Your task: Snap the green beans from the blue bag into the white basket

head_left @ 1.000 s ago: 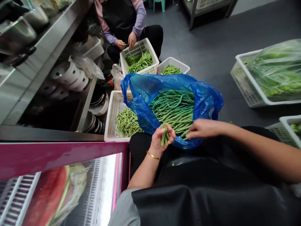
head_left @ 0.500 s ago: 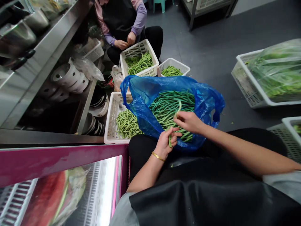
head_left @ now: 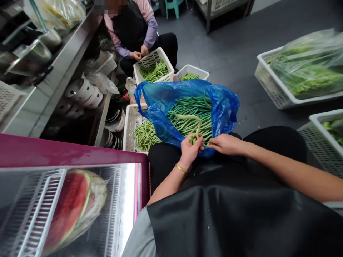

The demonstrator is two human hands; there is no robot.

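Note:
A pale, curved long bean point(head_left: 199, 124) rises from my left hand point(head_left: 189, 148), whose fingers are wrapped around it and some short green bean pieces. Close on its right, my right hand point(head_left: 225, 144) is closed in a pinch at the end of a bean by the left fingertips; the exact grip is partly hidden. Both hands are over the near rim of a blue plastic bag point(head_left: 158, 117), which stands open and holds many long green beans point(head_left: 187, 107). Left of the bag, a white basket point(head_left: 129, 123) contains short bean pieces point(head_left: 146, 135).
Across from me a person point(head_left: 136, 32) handles something small over a white basket point(head_left: 168, 66) of beans. A smaller white basket point(head_left: 205, 74) is beside it. Bagged greens point(head_left: 308, 71) fill a crate at right. A glass-topped cooler with cut watermelon point(head_left: 72, 200) is at left.
My right hand has moved down from above the beans to beside my left hand. The pale bean, earlier at my right fingers, now sticks up from my left hand. The view has shifted.

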